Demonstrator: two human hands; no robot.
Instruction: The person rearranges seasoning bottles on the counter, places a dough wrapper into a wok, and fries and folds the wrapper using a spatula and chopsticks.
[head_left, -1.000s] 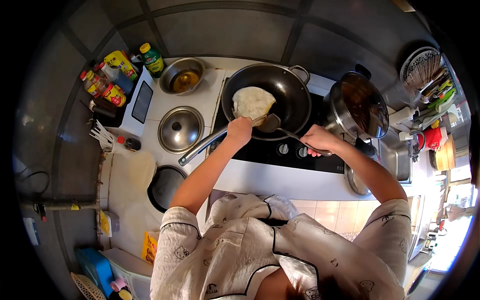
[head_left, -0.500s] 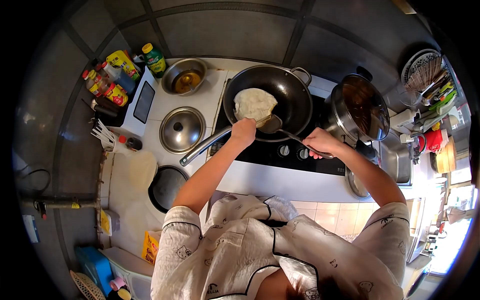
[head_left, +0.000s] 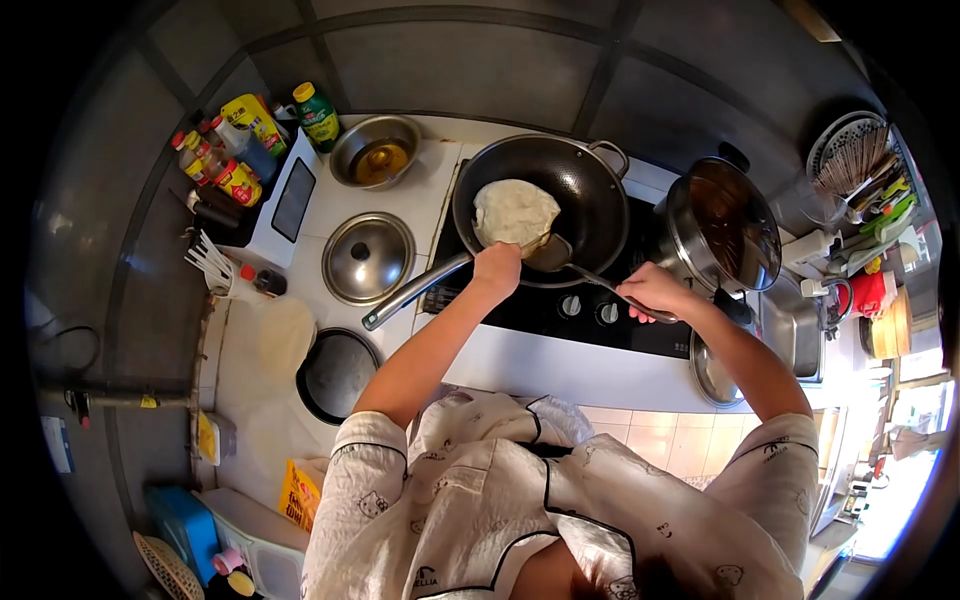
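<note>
A pale round flatbread [head_left: 515, 208] lies against the left side of the dark wok [head_left: 600, 215], its lower right edge slightly browned. My left hand [head_left: 498, 270] is closed at the wok's near rim and appears to pinch the bread's near edge; its fingertips are partly hidden. Below that hand, the wok's long metal handle [head_left: 400, 300] reaches out to the left. My right hand [head_left: 655, 290] grips the handle of a metal spatula [head_left: 548, 254], whose rounded head rests inside the wok beside the flatbread.
A steel pot [head_left: 675, 235] stands right of the wok on the black stove [head_left: 530, 305]. Leftward are a metal bowl with oil [head_left: 355, 170], a lid [head_left: 368, 258], a flat black pan [head_left: 340, 375] and a pale dough round [head_left: 285, 335]. Sauce bottles [head_left: 215, 165] fill the back left corner.
The view has shifted slightly. Both hands stay at about the same places on the wok and spatula, and the flatbread looks nearly unmoved.
</note>
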